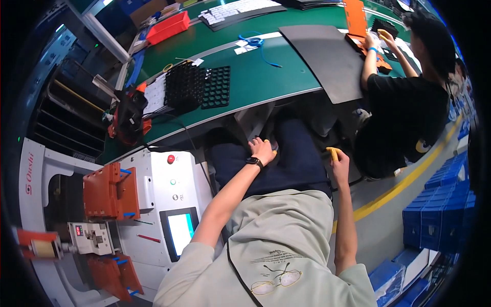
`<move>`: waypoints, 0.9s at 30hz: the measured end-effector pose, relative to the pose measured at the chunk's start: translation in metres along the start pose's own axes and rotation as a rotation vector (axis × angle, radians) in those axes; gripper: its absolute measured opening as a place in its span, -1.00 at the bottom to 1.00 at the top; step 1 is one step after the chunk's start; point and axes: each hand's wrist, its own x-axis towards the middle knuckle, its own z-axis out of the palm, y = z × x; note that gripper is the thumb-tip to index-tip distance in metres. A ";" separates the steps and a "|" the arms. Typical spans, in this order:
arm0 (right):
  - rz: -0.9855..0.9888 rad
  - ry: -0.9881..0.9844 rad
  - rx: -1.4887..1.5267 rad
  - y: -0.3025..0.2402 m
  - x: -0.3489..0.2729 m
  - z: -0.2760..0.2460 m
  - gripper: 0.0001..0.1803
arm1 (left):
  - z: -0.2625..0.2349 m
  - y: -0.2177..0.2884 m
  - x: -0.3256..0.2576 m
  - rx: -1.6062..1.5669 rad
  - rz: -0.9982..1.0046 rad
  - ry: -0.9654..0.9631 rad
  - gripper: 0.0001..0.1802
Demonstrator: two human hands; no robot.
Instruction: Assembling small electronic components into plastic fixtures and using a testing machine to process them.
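Observation:
My left hand (262, 150), with a black watch (254, 161) on the wrist, rests over my lap with its fingers bent. Yellow covers sit on some of its fingertips. A small dark thing (274, 147) shows at its finger side, too unclear to name. Off to the right, beside my thigh, I hold my right hand (339, 165) up with the fingers curled in. Yellow finger covers (333, 153) show on it too, and I see no object in it. Both hands are below the green workbench (286, 71).
Black honeycomb trays (217, 87) lie at the bench's left, a grey sheet (322, 59) at its right, a blue cable (253, 41) between. A white machine (158, 189) with orange fixtures (105, 192) stands left. A co-worker (409, 107) sits right, near blue crates (434, 220).

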 end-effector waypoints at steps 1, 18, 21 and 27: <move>-0.003 0.008 -0.018 0.001 0.002 0.001 -0.72 | -0.001 0.001 0.003 0.001 0.001 -0.014 -0.29; 0.030 -0.178 0.007 -0.022 0.045 0.040 -0.74 | -0.023 -0.042 0.045 -0.259 -0.186 -0.150 -0.58; -0.033 -0.265 0.002 -0.035 0.065 0.063 -0.74 | -0.029 -0.064 0.039 -0.366 -0.231 -0.174 -0.51; -0.132 -0.541 -0.136 -0.101 0.084 0.133 -0.76 | -0.096 -0.063 -0.070 -0.519 0.018 -0.049 -0.35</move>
